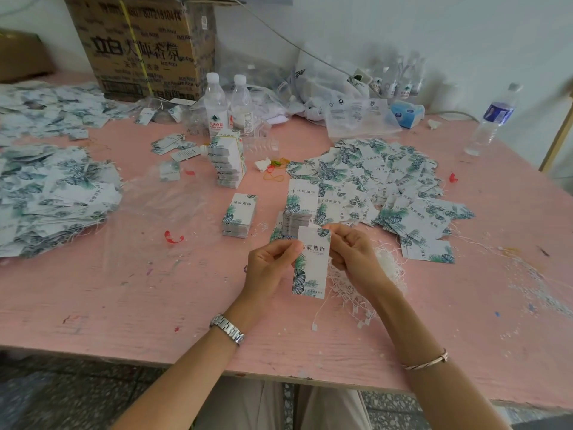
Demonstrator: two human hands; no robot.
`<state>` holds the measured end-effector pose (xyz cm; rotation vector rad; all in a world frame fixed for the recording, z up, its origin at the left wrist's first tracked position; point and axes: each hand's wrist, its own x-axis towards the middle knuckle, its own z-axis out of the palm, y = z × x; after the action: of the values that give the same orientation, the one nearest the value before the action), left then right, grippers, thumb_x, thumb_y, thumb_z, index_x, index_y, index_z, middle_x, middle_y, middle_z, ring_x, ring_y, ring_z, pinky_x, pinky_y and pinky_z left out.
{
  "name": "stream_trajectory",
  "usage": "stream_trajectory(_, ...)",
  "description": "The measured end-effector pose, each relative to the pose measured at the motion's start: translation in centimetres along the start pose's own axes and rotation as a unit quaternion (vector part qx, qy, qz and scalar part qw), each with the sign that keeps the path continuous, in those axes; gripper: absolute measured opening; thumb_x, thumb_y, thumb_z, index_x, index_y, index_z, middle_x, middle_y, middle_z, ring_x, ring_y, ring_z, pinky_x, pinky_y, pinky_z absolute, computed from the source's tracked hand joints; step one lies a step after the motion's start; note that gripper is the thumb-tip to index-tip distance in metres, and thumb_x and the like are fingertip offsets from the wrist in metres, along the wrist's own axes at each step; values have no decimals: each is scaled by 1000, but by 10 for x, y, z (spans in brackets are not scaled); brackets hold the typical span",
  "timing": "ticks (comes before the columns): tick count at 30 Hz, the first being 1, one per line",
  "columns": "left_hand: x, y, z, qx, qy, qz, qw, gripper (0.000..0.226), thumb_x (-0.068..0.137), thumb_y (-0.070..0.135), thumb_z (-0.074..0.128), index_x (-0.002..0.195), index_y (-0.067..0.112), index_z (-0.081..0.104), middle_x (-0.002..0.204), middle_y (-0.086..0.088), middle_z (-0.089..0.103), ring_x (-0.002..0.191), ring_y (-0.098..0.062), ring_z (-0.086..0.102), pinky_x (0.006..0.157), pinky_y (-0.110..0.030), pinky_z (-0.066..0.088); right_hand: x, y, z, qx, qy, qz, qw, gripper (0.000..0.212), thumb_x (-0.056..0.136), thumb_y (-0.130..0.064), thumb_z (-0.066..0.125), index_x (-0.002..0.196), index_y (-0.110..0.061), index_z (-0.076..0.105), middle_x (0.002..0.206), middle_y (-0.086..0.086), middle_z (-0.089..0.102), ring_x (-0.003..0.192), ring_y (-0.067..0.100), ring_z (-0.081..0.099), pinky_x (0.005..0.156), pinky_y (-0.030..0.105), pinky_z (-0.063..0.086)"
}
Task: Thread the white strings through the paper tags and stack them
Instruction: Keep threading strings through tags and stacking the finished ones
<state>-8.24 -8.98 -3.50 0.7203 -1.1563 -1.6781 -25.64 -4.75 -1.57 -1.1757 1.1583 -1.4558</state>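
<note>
Two bare forearms reach forward over the near edge of a pink table, with a metal watch on the left wrist and a thin bangle on the right. Between the hands is one paper tag, printed with green leaves. The left hand pinches its left edge near the top, thumb and fingers curled on the card. The right hand pinches the top right corner with narrow, curled fingers; whether a string is between them is too small to tell.

The tag's long axis runs away from the person. Its top end is far and pinched, and its bottom end is free, pointing back toward the body. A tangle of white strings lies on the table under and just right of the right hand, so that hand is the nearer one to draw from it. Beyond the left hand sits a short squared stack of tags. Farther out from the right hand spreads a loose heap of them. Threading looks like the step in hand, with the hole probably at the pinched top end.
</note>
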Motion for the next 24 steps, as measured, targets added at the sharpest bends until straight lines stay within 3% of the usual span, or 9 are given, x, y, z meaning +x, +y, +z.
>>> stream_trajectory(3,-1,0,1,9,-7,-3,1000,19,75,25,76,90,14,79,88,-4,78,76,-4,70,65,-14,52,0,4,0,20,-9,25,999,43,93,-27,61,112,12,59,52,-10,38,45,4,25,43,15,24)
stream_trajectory(5,-1,0,1,16,-6,-3,1000,19,75,25,76,90,13,79,87,-4,78,74,-3,69,64,-13,51,-1,4,1,35,-19,32,999,53,92,-28,63,118,17,54,54,-7,39,45,4,26,43,15,24)
stream_trajectory(8,-1,0,1,15,-15,-6,1000,20,76,25,75,91,11,78,84,-2,78,70,-1,68,62,-12,50,-2,5,2,61,-33,34,997,50,93,-22,60,118,20,51,55,-7,43,45,3,26,42,14,24)
stream_trajectory(16,-2,0,1,16,-28,-11,999,14,75,26,76,86,19,82,90,-5,79,75,-3,70,65,-13,52,-2,6,0,90,-41,29,995,21,91,-23,62,104,-8,69,55,-8,43,44,3,23,43,16,19)
stream_trajectory(24,-2,0,3,36,-30,-5,999,12,85,12,73,83,21,81,88,-3,79,76,-3,70,64,-13,51,-4,4,1,114,-50,47,991,15,94,-12,51,96,-9,66,53,-10,47,42,1,25,41,12,24)
